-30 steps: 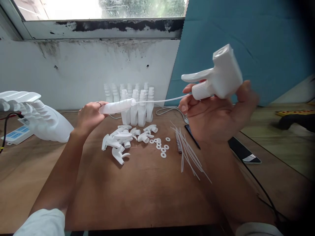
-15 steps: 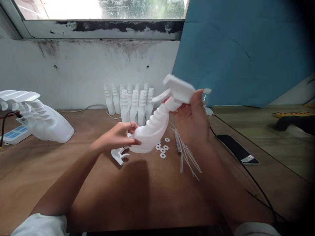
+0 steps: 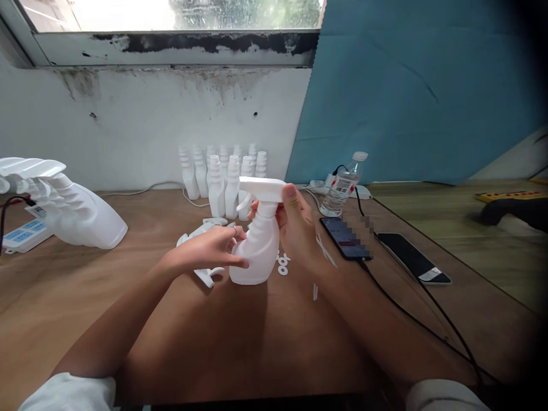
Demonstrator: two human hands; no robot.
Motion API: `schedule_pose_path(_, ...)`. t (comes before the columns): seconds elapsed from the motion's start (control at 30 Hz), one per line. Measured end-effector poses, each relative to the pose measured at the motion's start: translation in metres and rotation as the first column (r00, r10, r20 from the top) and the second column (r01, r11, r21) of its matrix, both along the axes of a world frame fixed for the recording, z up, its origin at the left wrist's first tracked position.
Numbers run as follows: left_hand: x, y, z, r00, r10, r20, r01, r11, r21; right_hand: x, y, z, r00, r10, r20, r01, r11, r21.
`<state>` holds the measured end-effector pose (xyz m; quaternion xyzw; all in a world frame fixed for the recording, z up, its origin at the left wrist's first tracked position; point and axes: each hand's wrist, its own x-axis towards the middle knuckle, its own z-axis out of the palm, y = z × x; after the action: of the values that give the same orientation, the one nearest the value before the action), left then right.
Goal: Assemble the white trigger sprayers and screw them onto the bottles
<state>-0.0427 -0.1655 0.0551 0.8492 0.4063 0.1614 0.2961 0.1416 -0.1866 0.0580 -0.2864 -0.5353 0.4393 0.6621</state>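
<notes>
A translucent white plastic bottle (image 3: 258, 260) is being held upright at the brown wooden desk (image 3: 205, 342), contact with it being unclear. The partly curled left hand (image 3: 216, 248) is gripping its body; the right hand (image 3: 296, 225), folded round, is gripping its white plastic trigger head (image 3: 262, 186). Bracing the body and holding the head square is probably helping even seating. Flat white rings (image 3: 282, 262) are lying nearby

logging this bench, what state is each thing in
held bottle: upright, sprayer head fitted
left hand: holding bottle body
right hand: gripping sprayer head
bottles behind: standing, without sprayer heads
loose sprayer heads: lying, partly hidden
white rings: lying flat
water bottle: capped
phone: screen lit
</notes>
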Motion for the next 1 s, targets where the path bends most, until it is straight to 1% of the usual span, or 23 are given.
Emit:
schedule_pose_path(0.03,0.000,-0.001,0.003,0.998,-0.013,0.057,0.013,1.000,-0.005,-0.001,0.000,-0.001,1.000,0.002,0.001,-0.002,1.000,0.000)
schedule_pose_path(0.1,0.002,-0.005,0.010,0.969,-0.019,0.245,0.016,1.000,0.015,-0.002,0.001,-0.003,1.000,0.006,0.002,-0.006,1.000,-0.007)
schedule_pose_path(0.17,0.004,-0.011,0.019,0.875,0.023,0.484,-0.087,0.990,0.110,-0.005,0.001,-0.005,1.000,0.024,0.003,-0.024,1.000,-0.019)
schedule_pose_path(0.2,0.005,-0.014,0.023,0.821,0.022,0.570,-0.132,0.979,0.152,-0.006,0.001,-0.006,0.999,0.043,0.005,-0.043,0.999,-0.026)
schedule_pose_path(0.23,0.006,-0.018,0.027,0.783,0.014,0.622,-0.166,0.968,0.186,-0.007,0.000,-0.007,0.998,0.067,0.009,-0.067,0.997,-0.033)
schedule_pose_path(0.27,0.006,-0.021,0.029,0.762,0.005,0.648,-0.190,0.958,0.216,-0.009,-0.001,-0.007,0.996,0.094,0.013,-0.093,0.995,-0.038)
schedule_pose_path(0.33,0.006,-0.027,0.032,0.756,-0.006,0.655,-0.227,0.935,0.271,-0.010,-0.004,-0.009,0.990,0.137,0.017,-0.137,0.990,-0.032)
schedule_pose_path(0.43,0.006,-0.031,0.032,0.763,-0.016,0.647,-0.261,0.908,0.329,-0.006,-0.006,-0.010,0.980,0.197,0.023,-0.197,0.980,-0.002)
schedule_pose_path(0.53,0.004,-0.029,0.032,0.758,-0.014,0.652,-0.270,0.903,0.333,-0.001,-0.004,-0.011,0.956,0.290,0.044,-0.290,0.957,0.006)
schedule_pose_path(0.6,0.002,-0.027,0.033,0.760,-0.009,0.649,-0.267,0.907,0.325,0.000,-0.002,-0.012,0.943,0.327,0.058,-0.328,0.945,0.014)
schedule_pose_path(0.63,0.002,-0.026,0.033,0.764,-0.009,0.646,-0.263,0.909,0.323,-0.001,-0.002,-0.012,0.945,0.323,0.059,-0.325,0.945,0.025)
schedule_pose_path(0.77,0.001,-0.025,0.034,0.777,-0.017,0.629,-0.262,0.900,0.347,-0.006,-0.004,-0.009,0.979,0.199,0.053,-0.202,0.978,0.056)
schedule_pose_path(0.8,0.001,-0.025,0.034,0.780,-0.016,0.625,-0.269,0.894,0.358,-0.007,-0.004,-0.009,0.979,0.192,0.061,-0.196,0.979,0.057)
schedule_pose_path(0.83,0.001,-0.025,0.034,0.784,-0.013,0.621,-0.277,0.887,0.369,-0.007,-0.005,-0.008,0.975,0.209,0.072,-0.214,0.975,0.056)
schedule_pose_path(0.93,0.000,-0.025,0.034,0.795,-0.004,0.607,-0.288,0.877,0.384,-0.005,-0.006,-0.008,0.944,0.312,0.110,-0.316,0.948,0.022)
schedule_pose_path(1.0,0.000,-0.025,0.034,0.800,0.000,0.600,-0.287,0.878,0.383,-0.006,-0.006,-0.010,0.949,0.294,0.116,-0.294,0.956,-0.021)
